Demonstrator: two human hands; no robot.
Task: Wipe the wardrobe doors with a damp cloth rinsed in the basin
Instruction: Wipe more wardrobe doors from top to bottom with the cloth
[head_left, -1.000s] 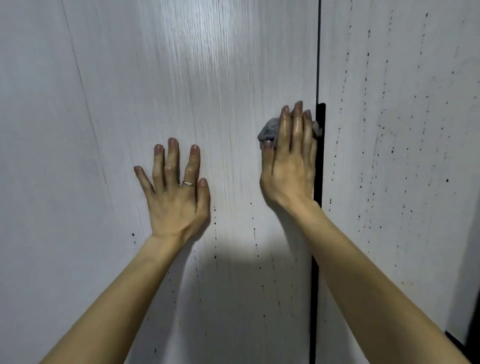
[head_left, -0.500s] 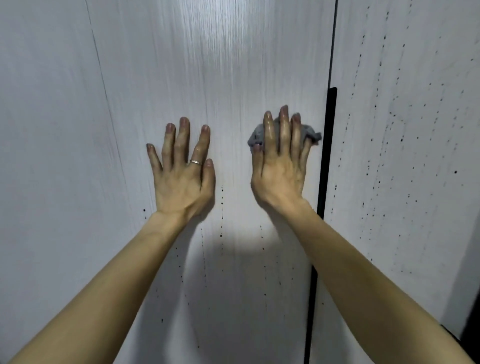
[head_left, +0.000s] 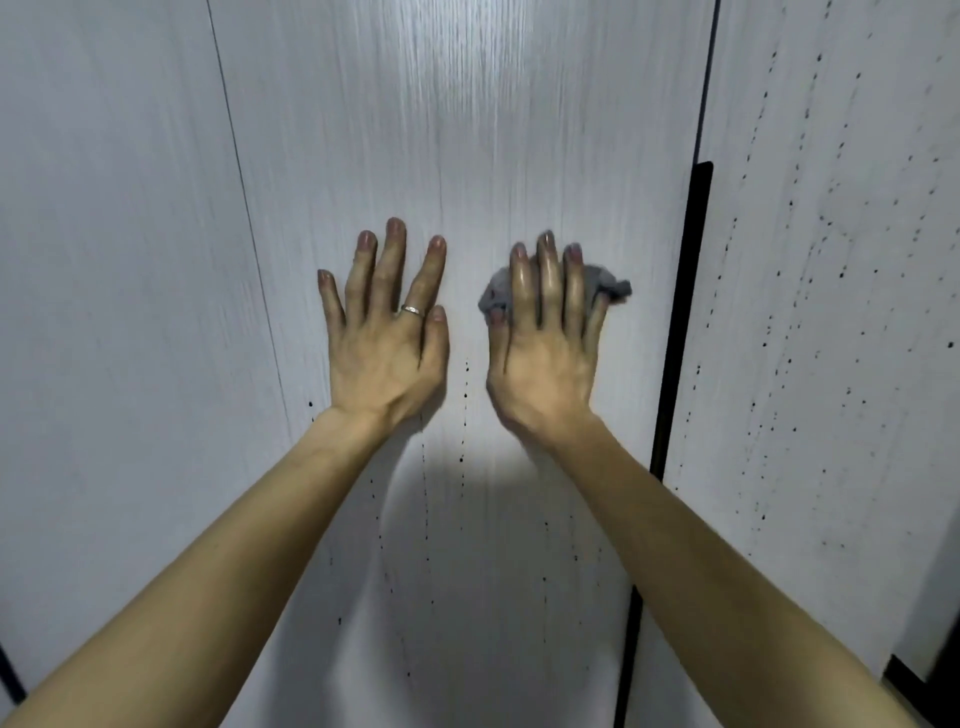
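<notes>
The middle wardrobe door (head_left: 519, 114) filled the centre of the frame, glossy and streaked in its upper half. The right-hand door (head_left: 841, 364) stood across the black handle strip (head_left: 688, 322). Both hands lay on the middle door at mid-frame. The left hand (head_left: 387, 343) pressed bare against the panel, fingers straight and spread. The right hand (head_left: 545, 364), the nearer to the handle strip, held its fingers straight and close together over the grey cloth (head_left: 608, 283), pinning it to the door. The cloth was bunched beneath those fingers, its long axis running across the frame, poking out on both sides. A ring (head_left: 412, 310) sat on the left hand. Dark specks (head_left: 462, 457) lay below the hands and over the right-hand door, so the dirt lay down and rightward of the cloth, probably work for the right hand.
</notes>
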